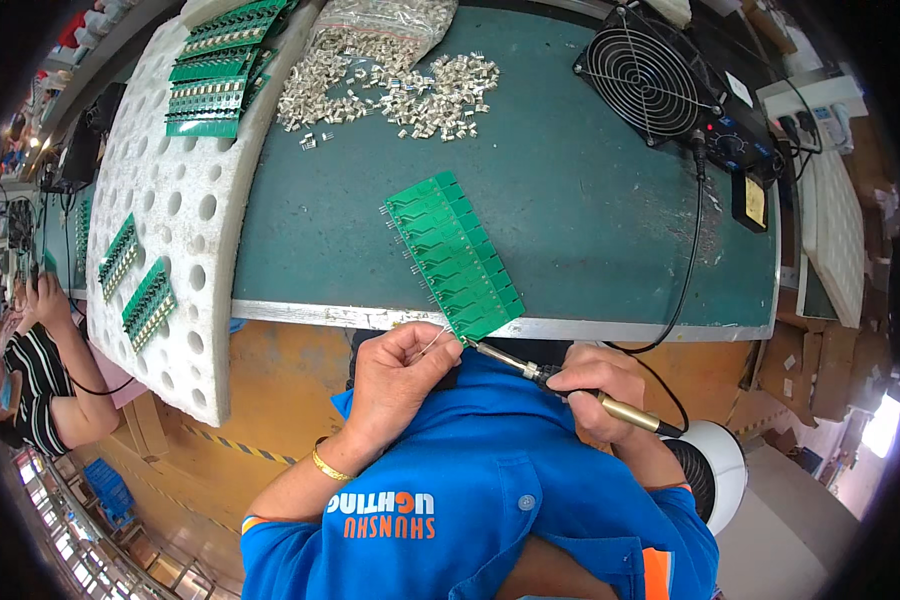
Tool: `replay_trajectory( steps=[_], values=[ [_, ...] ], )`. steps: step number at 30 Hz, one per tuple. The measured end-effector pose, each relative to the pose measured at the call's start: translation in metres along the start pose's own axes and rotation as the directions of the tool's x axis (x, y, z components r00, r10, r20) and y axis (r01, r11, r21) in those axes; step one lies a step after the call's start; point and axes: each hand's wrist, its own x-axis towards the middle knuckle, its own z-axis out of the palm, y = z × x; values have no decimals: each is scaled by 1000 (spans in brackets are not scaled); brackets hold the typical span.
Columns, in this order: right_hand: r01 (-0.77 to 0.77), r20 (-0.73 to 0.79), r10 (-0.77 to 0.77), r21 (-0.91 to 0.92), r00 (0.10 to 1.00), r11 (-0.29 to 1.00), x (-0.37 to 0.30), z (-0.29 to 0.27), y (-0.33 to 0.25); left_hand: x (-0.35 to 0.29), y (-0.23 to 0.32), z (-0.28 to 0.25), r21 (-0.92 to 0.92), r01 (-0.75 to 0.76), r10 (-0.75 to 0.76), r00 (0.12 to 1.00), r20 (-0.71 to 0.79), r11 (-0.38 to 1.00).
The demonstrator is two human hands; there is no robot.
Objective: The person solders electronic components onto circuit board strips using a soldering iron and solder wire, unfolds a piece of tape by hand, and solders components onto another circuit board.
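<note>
A green circuit board panel (453, 258) lies at a slant near the front edge of the table, with metal pins sticking out along its left side. My right hand (602, 388) is closed around a soldering iron (625, 412), whose tip meets the near corner of the panel. Thin solder wire (432, 341) is pinched between the fingers of my left hand (406, 372), right at that same corner. Whether the left fingers also touch the board, I cannot tell.
Small metal-cased connectors (390, 95) are heaped at the back beside a plastic bag (395, 25). White foam (185, 210) at left carries more boards (150, 303). A fan (642, 80) and soldering station (735, 145) stand back right; the iron's cord (692, 270) trails there. Another person (55, 370) sits far left.
</note>
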Motion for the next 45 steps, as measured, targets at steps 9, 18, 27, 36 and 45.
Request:
replay_trajectory(
  steps=[9,18,27,36,45],
  values=[
    [34,4,-34,-9,999,999,1,0,4,0,0,1,-1,-10,10,1000,-16,1000],
    [-33,-17,33,26,999,999,-2,-1,6,-1,2,3,-2,8,-8,1000,-16,1000],
    [-160,-19,163,101,986,982,-1,-3,4,-3,2,6,-12,19,-20,999,-39,1000],
    [-196,-49,202,105,978,975,-6,0,7,-4,2,8,-42,20,-23,997,-73,999],
    [-198,-60,208,146,976,969,-6,1,4,-5,1,9,-21,-1,-1,996,-84,1000]
  ],
)
